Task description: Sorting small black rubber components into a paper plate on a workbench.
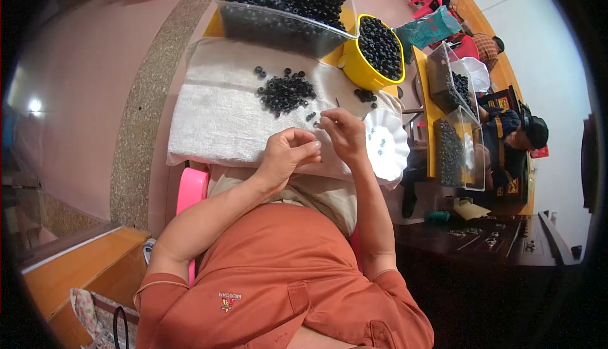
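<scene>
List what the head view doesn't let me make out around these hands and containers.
- Head view: whether the left hand or right hand pinches anything; closed fingertips hide it.
- Head view: the clear plastic bin's far side; cut off by the top edge.
- Head view: the yellow plastic tub's bottom; small black round pieces cover it.
- Head view: details of bits on the white scalloped plate; too small.

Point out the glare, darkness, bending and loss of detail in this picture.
Head view: black fisheye rim around the scene, the speckled floor strip bowed; head view: a white glare spot at far left; head view: the table at lower right looks very dark; head view: left hand and right hand are clear, but detail at their fingertips is too small to tell.
</scene>
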Motion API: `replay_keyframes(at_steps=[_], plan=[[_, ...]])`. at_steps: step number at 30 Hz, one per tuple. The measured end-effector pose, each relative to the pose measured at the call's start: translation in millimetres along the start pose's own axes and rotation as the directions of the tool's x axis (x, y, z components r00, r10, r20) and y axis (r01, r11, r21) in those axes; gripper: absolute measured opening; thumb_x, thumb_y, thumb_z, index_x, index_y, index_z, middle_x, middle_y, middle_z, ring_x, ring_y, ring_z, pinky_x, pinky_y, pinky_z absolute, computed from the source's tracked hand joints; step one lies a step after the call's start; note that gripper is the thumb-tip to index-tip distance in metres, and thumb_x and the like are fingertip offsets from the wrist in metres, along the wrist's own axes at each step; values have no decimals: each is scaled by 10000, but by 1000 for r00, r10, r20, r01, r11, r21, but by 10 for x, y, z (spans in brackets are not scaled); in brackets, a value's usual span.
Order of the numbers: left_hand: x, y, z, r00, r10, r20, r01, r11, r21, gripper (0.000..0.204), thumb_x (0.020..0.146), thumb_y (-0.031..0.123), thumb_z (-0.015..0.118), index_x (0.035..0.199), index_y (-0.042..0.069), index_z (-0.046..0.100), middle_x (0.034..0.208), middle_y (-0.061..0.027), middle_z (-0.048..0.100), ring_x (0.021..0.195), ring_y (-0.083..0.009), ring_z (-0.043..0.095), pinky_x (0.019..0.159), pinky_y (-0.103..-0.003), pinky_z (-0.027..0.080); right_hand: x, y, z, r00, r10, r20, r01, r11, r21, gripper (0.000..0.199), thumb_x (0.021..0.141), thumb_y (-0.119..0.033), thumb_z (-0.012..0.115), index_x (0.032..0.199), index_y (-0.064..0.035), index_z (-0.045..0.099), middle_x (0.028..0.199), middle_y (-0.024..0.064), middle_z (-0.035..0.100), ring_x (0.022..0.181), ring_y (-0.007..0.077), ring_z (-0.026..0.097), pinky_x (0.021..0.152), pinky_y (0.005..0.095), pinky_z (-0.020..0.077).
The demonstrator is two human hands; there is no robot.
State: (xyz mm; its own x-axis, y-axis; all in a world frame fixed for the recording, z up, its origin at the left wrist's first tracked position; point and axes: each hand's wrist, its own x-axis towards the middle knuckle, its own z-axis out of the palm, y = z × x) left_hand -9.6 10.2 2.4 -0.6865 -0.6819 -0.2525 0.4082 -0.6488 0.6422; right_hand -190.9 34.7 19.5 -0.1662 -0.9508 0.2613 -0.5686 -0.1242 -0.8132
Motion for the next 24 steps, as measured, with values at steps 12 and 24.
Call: replay_keyframes(at_steps=[12, 24], plan=[[3, -8, -13, 1000, 9, 4, -9, 1000, 19, 135, 883, 55, 677, 991, 35, 600, 902, -45, 654, 777, -117, 654, 739, -258, 586, -89, 3, -1, 995, 98, 25, -101, 941, 324, 145, 955, -38, 553, 1055, 43, 619, 1013, 74, 591, 917, 190, 663, 786, 277, 545], [3, 9, -7, 1000, -8, 5, 8, 1000, 30, 132, 884, 65, 681, 986, 38, 602, 892, -40, 652, 782, -121, 656, 744, -262, 584, -137, 68, -7, 982, 186, 45, -185, 859, 477, 164, 962, -99, 588, 1061, 25, 624, 953, 50, 645, 883, 154, 667, 789, 269, 541]])
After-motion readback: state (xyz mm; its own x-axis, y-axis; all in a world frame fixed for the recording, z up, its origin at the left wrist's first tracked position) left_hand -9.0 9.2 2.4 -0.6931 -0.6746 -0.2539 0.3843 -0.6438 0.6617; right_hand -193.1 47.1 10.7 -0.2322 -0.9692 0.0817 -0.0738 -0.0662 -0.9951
